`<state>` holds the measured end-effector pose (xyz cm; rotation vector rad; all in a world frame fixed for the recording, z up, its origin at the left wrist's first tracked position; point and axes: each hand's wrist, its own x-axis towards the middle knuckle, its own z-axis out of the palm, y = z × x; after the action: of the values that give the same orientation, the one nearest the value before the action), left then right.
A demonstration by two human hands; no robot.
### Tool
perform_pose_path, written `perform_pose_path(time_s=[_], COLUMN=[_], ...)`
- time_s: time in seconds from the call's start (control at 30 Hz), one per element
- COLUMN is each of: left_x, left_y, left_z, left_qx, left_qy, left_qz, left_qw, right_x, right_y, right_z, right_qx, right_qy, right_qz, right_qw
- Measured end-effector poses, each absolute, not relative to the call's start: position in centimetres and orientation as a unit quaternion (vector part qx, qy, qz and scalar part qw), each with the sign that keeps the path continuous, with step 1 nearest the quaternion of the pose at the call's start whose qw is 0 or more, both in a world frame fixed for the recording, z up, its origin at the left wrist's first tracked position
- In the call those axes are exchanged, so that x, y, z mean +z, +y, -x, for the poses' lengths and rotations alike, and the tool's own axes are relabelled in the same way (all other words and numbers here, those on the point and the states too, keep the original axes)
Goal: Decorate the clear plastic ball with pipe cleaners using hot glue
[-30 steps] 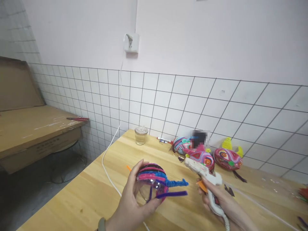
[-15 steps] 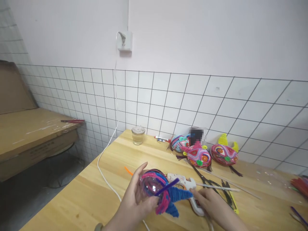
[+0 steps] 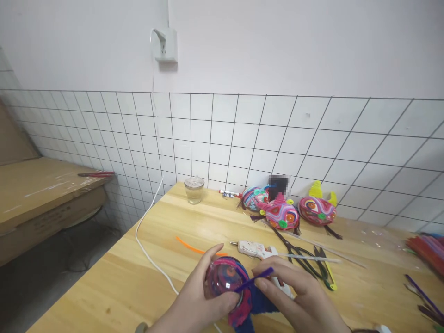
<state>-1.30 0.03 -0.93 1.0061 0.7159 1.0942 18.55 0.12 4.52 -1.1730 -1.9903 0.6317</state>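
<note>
My left hand is wrapped round a clear plastic ball ornament partly covered in pink and blue fuzzy strips, with blue tail-like pieces at its lower right. A purple pipe cleaner sticks out from the ball's side. Thumb and forefinger of my right hand pinch the free end of that pipe cleaner. Just behind my right hand lies a white hot glue gun with a glue stick in its back; its handle is partly hidden by the hand.
An orange pipe cleaner lies left of the glue gun. Black scissors and yellow-handled pliers lie to the right. Finished fish-like ornaments stand by the wall, near a marker and a glass cup. A white cord crosses the left edge.
My right hand has left the glue gun's handle and come left to grasp the purple pipe cleaner. The ball has shifted slightly right and down in view.
</note>
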Motion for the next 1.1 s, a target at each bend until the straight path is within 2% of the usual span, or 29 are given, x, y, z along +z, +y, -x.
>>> perform_pose_path(time_s=[0.4, 0.63, 1.1], left_x=[0.6, 0.7, 1.4], left_y=[-0.6, -0.8, -1.0], left_z=[1.1, 1.2, 1.4], left_qx=[0.477, 0.476, 0.45], left_qy=[0.359, 0.367, 0.393], left_qz=[-0.456, -0.466, -0.47], left_qw=[0.66, 0.649, 0.65], right_x=[3.3, 3.1, 1.9], right_y=[0.3, 0.5, 0.6], right_z=[-17.8, -17.2, -17.2], right_qx=[0.397, 0.385, 0.466], right_qy=[-0.7, -0.682, -0.641], right_qz=[0.467, 0.481, 0.47], right_qw=[0.366, 0.396, 0.389])
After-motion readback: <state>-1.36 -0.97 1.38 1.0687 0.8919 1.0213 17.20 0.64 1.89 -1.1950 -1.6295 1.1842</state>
